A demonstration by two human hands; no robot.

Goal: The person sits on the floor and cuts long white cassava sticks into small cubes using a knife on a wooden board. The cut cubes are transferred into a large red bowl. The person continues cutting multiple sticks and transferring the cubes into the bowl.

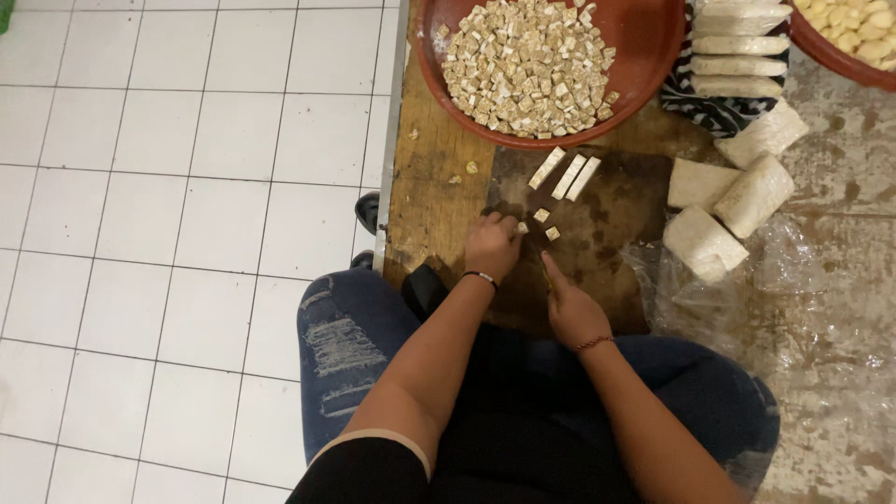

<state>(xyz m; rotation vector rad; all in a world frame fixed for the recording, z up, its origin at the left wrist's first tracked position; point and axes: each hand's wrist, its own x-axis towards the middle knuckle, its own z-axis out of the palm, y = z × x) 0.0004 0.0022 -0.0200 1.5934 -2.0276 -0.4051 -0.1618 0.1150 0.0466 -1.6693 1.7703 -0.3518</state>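
Two bare hands work over a dark cutting board [607, 233] set on a worn wooden table [429, 187]. At far left lies a floor of white tiles [140, 187], with the person's knee in torn blue jeans [345, 345] over it.

The left hand [492, 245], with a dark band at the wrist, rests knuckles-up on the board's left part. Its fingers are curled down toward the board; whether they press on a piece beneath cannot be told. Just right of its fingertips lie small cut cubes [543, 222] of pale tempeh, loose on the board.

The right hand [572, 313], with a beaded bracelet at the wrist, is closed around a thin handle. The knife [548, 271] shows only as a narrow sliver running toward the cubes; its blade is hard to make out against the dark board.

Farther up the board, three pale strips [565, 174] lie side by side, tilted, near the rim of a red bowl [644, 56] heaped with cubes of the same stuff.

Right of the board sit whole tempeh blocks [728, 210], touching one another, beside crumpled clear plastic [803, 308]. Above them more blocks [742, 47] are stacked on a striped cloth [709, 112]. A second red bowl [840, 58] shows at the top right corner.
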